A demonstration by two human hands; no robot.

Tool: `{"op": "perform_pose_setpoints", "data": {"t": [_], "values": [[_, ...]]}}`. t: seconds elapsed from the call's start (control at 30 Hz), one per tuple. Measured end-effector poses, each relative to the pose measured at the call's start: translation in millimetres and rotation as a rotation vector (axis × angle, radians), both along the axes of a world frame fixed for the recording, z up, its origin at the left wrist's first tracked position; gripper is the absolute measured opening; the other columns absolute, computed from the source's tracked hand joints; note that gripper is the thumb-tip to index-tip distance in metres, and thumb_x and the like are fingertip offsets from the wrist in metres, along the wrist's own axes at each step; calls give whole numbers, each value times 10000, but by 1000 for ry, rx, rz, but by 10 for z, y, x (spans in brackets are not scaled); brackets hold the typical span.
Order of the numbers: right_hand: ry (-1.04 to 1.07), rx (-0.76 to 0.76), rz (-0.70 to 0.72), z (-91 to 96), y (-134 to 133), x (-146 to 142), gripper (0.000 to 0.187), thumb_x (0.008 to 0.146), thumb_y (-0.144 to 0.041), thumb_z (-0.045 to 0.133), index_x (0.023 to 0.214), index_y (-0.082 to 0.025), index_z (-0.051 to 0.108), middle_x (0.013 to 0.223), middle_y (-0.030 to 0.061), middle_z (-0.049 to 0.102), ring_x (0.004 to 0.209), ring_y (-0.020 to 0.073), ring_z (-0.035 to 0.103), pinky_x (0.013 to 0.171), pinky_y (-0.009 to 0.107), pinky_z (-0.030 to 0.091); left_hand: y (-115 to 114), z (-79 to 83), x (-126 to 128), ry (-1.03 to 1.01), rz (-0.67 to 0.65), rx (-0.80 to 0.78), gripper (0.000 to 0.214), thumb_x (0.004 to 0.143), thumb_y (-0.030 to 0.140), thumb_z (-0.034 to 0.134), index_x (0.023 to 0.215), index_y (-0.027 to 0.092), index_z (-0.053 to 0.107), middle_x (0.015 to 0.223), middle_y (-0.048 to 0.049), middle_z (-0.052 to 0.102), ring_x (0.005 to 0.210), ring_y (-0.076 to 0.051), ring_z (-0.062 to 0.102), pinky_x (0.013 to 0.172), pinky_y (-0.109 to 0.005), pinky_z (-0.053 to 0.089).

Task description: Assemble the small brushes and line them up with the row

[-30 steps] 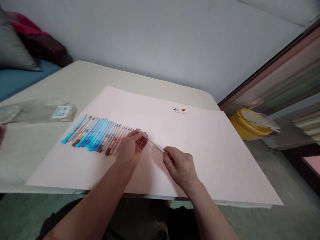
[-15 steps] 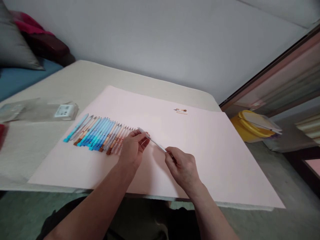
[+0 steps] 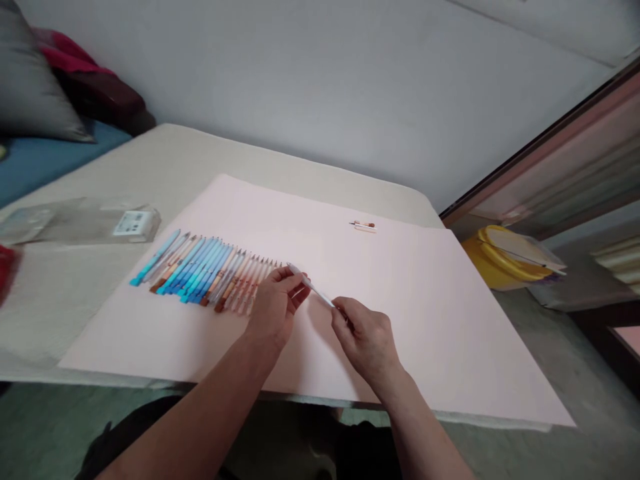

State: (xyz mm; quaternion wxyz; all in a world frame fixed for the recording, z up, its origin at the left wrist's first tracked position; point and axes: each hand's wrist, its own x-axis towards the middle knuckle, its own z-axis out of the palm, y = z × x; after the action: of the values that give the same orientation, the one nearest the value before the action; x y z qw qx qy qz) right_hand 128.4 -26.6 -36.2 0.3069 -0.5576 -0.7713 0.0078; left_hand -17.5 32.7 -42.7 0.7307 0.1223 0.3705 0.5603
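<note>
- Beige surface (image 3: 280, 175) beneath pink paper sheet (image 3: 415, 333); sheet edge below fingers (image 3: 299, 295)
- Slim pale-blue pen (image 3: 313, 287) gripped by left hand (image 3: 274, 310) and right hand (image 3: 367, 337)
- Pen row (image 3: 205, 277) left of fingers; open paper right

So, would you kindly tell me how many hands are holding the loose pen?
2. The left hand holds the pen at the end nearer the row of pens; the right hand pinches its other end, above the pink sheet.
</note>
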Motion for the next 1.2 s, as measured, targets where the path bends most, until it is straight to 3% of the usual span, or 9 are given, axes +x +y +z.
{"op": "perform_pose_setpoints", "data": {"t": [0.87, 1.2], "values": [[-56, -73, -16, -49, 11, -10, 158, 897, -193, 431, 905, -158, 585, 649, -3, 623, 494, 85, 528, 496, 195, 361, -95, -8, 109, 85, -39, -8, 190, 627, 119, 712, 756, 148, 576, 772, -27, 612, 717, -103, 581, 658, -226, 470], [130, -180, -29, -40, 13, -78, 140, 901, -217, 420, 934, -188, 553, 682, 3, 641, 524, 101, 573, 515, 189, 415, -100, -59, 128, 96, -66, 25, 189, 610, 121, 725, 729, 147, 581, 713, 1, 586, 661, -86, 565, 648, -222, 473]]}}
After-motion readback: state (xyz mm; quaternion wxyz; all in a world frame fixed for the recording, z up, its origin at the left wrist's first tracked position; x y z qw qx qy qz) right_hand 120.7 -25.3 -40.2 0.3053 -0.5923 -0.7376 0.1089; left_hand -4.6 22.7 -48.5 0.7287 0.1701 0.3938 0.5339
